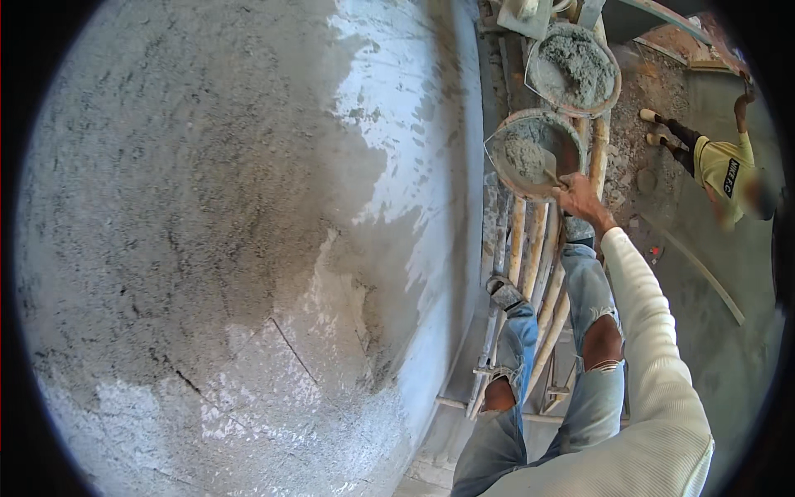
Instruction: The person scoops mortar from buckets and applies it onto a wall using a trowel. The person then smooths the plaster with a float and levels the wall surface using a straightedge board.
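Observation:
My right hand reaches down to the near bucket, fingers wrapped round the handle of a trowel. The trowel's blade dips into the wet grey mortar inside. Just beyond, a second bucket holds a heap of the same mortar. Both buckets stand on a scaffold platform of poles. To my left rises a wall, partly coated with rough grey mortar and partly pale and bare. My left hand is out of sight.
My feet stand on the poles, with gaps between them. A flat pale board-like tool lies beyond the buckets. Below on the right, a person in a yellow shirt stands near rubble. A long pale strip is also there.

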`<state>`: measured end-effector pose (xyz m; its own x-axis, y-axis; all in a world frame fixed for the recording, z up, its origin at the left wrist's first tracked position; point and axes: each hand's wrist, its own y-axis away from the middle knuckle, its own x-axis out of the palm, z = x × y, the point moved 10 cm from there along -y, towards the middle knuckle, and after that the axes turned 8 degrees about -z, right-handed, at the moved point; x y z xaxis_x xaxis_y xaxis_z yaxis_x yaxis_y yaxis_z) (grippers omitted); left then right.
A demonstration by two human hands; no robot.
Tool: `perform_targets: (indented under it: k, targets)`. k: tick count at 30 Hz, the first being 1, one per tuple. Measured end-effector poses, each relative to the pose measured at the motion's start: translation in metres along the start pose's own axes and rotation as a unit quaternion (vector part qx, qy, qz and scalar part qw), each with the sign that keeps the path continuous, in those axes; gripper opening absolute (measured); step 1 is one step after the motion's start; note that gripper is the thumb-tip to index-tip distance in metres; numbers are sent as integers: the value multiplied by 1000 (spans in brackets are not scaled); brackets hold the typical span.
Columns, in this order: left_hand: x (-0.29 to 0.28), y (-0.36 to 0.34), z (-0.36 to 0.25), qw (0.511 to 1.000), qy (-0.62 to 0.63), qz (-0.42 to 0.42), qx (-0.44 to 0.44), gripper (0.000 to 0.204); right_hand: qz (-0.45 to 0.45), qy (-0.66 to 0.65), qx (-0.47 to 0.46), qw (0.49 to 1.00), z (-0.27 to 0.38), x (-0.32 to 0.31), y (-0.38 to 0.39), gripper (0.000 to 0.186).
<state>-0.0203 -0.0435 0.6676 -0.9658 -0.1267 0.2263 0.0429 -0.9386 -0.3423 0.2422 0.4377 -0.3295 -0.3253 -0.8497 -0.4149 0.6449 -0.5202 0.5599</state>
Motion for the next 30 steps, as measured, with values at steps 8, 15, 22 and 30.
perform_targets:
  k: [8, 15, 22, 30]
  targets:
    - [6, -73, 14, 985, 55, 108, -121, 81, 59, -418, 73, 903, 207, -43, 8, 17]
    - [39, -135, -16, 996, 60, 49, 35, 63, -217, -498, -58, 838, 274, -219, -10, 15]
    - [39, -136, -31, 997, 66, 46, -13, 62, -623, -315, -59, 713, 315, -224, -14, 13]
    - [39, -136, -37, 992, 71, 102, 37, 67, 61, -149, -206, 965, 301, 37, 183, 10]
